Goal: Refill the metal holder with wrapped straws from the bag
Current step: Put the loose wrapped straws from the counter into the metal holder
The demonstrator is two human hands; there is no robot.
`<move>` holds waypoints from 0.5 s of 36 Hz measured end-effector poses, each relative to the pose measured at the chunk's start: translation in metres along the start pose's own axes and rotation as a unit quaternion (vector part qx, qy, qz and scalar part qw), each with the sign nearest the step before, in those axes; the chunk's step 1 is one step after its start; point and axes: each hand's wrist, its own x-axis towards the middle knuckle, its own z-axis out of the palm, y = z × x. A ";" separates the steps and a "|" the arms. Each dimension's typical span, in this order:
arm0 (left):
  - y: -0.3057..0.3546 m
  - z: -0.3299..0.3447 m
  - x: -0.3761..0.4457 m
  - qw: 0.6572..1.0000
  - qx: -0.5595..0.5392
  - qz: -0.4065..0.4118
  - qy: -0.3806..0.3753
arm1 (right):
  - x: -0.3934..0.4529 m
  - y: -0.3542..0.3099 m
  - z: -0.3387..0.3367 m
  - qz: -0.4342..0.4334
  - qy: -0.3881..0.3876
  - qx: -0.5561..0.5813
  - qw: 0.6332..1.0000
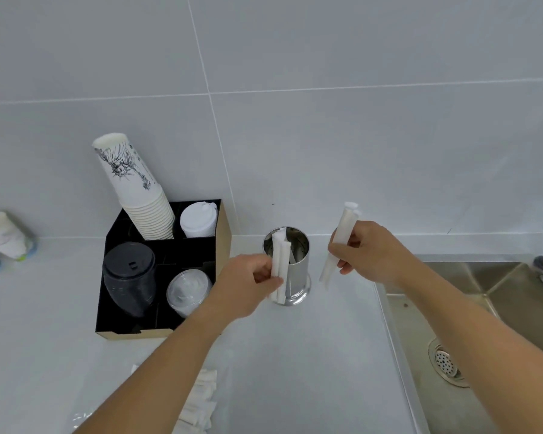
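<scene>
The round metal holder (297, 270) stands upright on the white counter beside the wall. My left hand (248, 283) grips a few white wrapped straws (279, 264) just left of the holder, their tops at its rim. My right hand (370, 252) holds a small bundle of wrapped straws (339, 242) tilted in the air to the right of the holder. More wrapped straws (198, 402) lie in a clear bag on the counter near the bottom edge, partly hidden under my left forearm.
A black organiser box (166, 264) to the left holds a stack of paper cups (138, 192), white lids, black lids and clear lids. A steel sink (445, 339) with a drain lies on the right. Another cup stack (0, 236) lies at the far left.
</scene>
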 end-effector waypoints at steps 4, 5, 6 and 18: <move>0.015 -0.012 0.014 0.998 -0.053 0.023 0.028 | 0.010 -0.015 -0.004 -0.025 0.010 -0.009 1.000; 0.017 -0.014 0.018 0.997 -0.059 0.027 0.033 | 0.013 -0.019 -0.005 -0.029 0.012 -0.007 0.999; 0.019 -0.016 0.022 0.997 -0.063 0.029 0.038 | 0.015 -0.022 -0.006 -0.033 0.016 -0.005 0.999; 0.012 -0.019 0.068 0.996 -0.044 0.017 0.074 | 0.046 -0.035 0.005 -0.034 0.020 0.043 0.998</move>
